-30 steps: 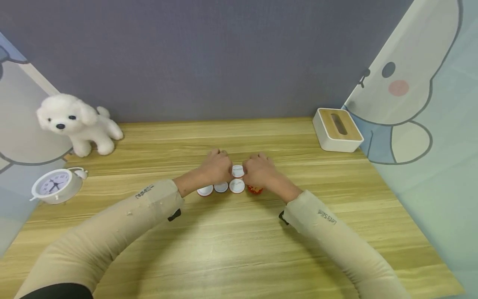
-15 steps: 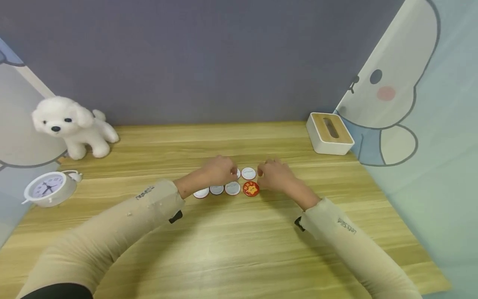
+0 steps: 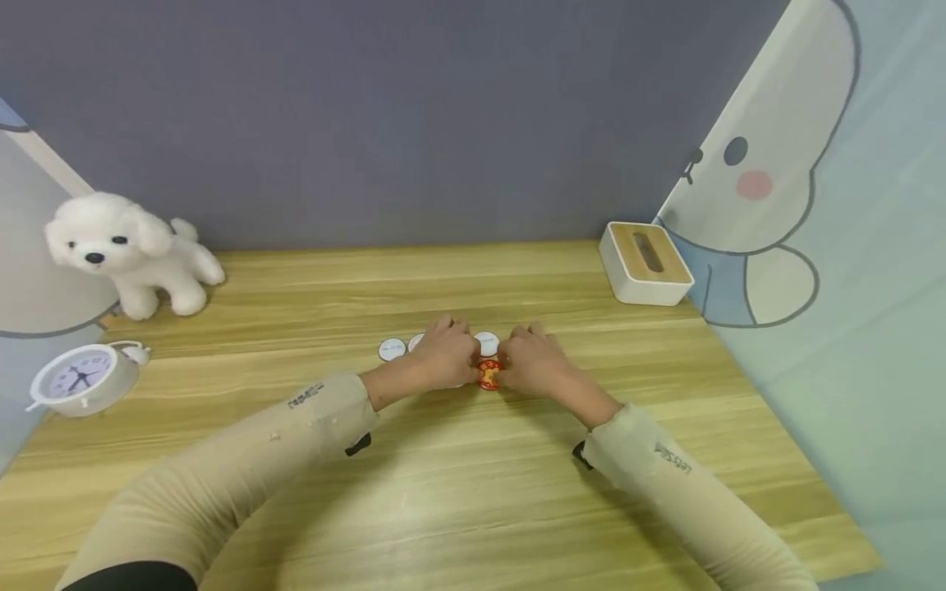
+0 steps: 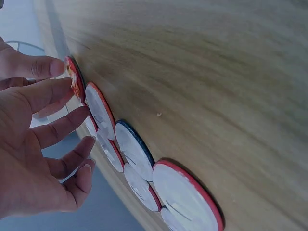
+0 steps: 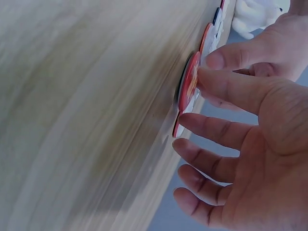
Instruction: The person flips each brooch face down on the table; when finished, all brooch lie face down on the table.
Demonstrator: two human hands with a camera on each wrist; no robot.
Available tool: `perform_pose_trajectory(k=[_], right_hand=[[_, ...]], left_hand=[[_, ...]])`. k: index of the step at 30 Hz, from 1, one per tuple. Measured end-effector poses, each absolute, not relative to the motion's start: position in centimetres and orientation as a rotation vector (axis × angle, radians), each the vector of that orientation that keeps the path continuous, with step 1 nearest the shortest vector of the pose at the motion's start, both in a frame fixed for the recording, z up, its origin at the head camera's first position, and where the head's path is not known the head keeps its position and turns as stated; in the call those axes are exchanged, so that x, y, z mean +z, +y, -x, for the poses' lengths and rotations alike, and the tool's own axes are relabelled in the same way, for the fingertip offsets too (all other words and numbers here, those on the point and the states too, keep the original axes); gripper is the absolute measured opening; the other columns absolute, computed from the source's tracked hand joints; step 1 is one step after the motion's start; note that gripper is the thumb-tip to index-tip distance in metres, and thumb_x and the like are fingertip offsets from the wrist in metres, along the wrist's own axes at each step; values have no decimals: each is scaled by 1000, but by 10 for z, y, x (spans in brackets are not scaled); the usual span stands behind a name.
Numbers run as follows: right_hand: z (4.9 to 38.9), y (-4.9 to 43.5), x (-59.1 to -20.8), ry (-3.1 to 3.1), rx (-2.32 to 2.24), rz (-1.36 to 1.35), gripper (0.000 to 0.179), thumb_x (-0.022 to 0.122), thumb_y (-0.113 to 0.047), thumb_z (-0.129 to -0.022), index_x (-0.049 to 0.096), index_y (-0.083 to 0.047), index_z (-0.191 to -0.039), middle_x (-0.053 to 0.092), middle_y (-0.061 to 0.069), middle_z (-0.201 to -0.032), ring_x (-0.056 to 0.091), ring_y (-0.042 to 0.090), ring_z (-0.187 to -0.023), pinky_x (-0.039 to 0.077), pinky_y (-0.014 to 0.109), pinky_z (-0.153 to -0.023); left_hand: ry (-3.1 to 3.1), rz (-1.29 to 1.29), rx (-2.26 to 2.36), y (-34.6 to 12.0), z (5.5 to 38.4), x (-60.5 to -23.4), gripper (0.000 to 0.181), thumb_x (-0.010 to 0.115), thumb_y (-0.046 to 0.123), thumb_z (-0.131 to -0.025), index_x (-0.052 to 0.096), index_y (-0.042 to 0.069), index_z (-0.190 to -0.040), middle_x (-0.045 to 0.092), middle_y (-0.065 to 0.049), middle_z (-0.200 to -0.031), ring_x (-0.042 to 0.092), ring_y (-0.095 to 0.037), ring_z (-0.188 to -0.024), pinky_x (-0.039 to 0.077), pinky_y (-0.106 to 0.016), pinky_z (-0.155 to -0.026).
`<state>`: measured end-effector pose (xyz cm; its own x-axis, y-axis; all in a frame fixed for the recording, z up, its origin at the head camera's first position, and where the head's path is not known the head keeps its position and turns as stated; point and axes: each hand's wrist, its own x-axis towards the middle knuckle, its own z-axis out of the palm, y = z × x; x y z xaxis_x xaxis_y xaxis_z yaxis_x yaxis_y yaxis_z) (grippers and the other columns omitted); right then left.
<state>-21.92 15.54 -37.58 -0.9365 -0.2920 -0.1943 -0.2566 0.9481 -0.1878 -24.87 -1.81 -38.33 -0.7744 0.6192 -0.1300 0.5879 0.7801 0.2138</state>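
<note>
Several round flat badges lie on the wooden table. One red badge with a yellow star design [image 3: 489,374] shows between my hands in the head view; the others show white faces. My left hand [image 3: 447,353] is at its left side, the thumb [image 4: 57,89] touching its face. From the right, my right hand [image 3: 535,361] puts its thumb [image 5: 226,82] on the same badge [image 5: 189,82]. The other fingers of both hands are spread and gently bent. A white badge [image 3: 486,344] sits just behind the red one. My left hand hides most of the front row in the head view.
Two white badges, one at the far left [image 3: 392,349], lie beyond my left wrist. A plush dog [image 3: 129,250] and a white alarm clock [image 3: 84,379] stand on the left. At the back right is a tissue box [image 3: 646,263]. A grey wall closes off the back.
My left hand has moved right and toward me, from the back row to the red badge. My right hand first drew away from that badge, then came back left to it. The view has shifted slightly.
</note>
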Motion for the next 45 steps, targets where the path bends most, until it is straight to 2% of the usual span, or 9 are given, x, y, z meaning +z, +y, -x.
perform_pose_trajectory(k=[4, 9, 18, 23, 27, 32, 36, 41, 45], right_hand=[[222, 153, -376, 2863, -229, 406, 25, 78, -40, -85, 65, -18, -80, 61, 6, -109, 46, 30, -106, 41, 45, -86], [224, 151, -376, 2835, -231, 428, 28, 79, -39, -84, 62, -18, -75, 58, 4, -101, 44, 28, -100, 38, 41, -81], [227, 152, -373, 2808, -260, 397, 26, 81, -33, -80, 63, -15, -79, 60, 7, -108, 46, 29, -104, 42, 46, -89], [229, 154, -371, 2796, -278, 389, 26, 82, -31, -80, 64, -13, -88, 59, 5, -105, 45, 28, -102, 40, 44, -86], [230, 156, -370, 2781, -317, 380, 25, 81, -30, -81, 64, -14, -88, 58, 5, -104, 45, 28, -102, 39, 44, -86], [227, 157, -370, 2800, -348, 362, 23, 81, -30, -81, 64, -16, -88, 59, 4, -104, 45, 28, -102, 40, 44, -86], [222, 154, -370, 2855, -344, 351, 26, 80, -33, -82, 63, -14, -88, 59, 5, -104, 46, 28, -101, 41, 44, -86], [215, 150, -370, 2907, -307, 345, 33, 78, -39, -82, 62, -12, -93, 59, 10, -111, 48, 31, -107, 43, 48, -89], [212, 147, -370, 2908, -242, 391, 36, 75, -48, -85, 60, -15, -84, 59, 7, -104, 48, 30, -101, 43, 44, -82]], left_hand=[[2781, -977, 210, -17, 250, -385, 21, 75, 38, -89, 75, 17, -92, 61, -4, -105, 46, -27, -108, 39, -45, -96], [2784, -986, 197, -16, 251, -386, 21, 75, 38, -88, 74, 17, -90, 59, -2, -100, 44, -24, -101, 37, -41, -91], [2784, -1016, 219, -13, 250, -383, 20, 76, 34, -87, 73, 16, -80, 60, 0, -92, 44, -22, -94, 35, -38, -87], [2774, -1038, 240, -12, 252, -379, 18, 76, 32, -86, 76, 15, -82, 66, 0, -89, 51, -20, -95, 38, -40, -90], [2756, -1049, 266, -12, 254, -378, 17, 76, 31, -87, 77, 15, -83, 70, 2, -87, 54, -19, -96, 38, -40, -92], [2711, -999, 333, -11, 255, -376, 18, 74, 30, -89, 79, 12, -89, 70, 0, -95, 54, -20, -100, 37, -40, -96], [2689, -984, 356, -12, 255, -375, 19, 72, 29, -91, 79, 11, -91, 70, -2, -97, 55, -20, -100, 36, -41, -97], [2679, -981, 374, -13, 255, -372, 21, 69, 28, -93, 79, 10, -87, 71, -1, -92, 56, -18, -93, 36, -39, -94], [2681, -938, 377, -12, 254, -370, 21, 68, 26, -93, 79, 10, -85, 71, -1, -91, 55, -19, -93, 36, -39, -96]])
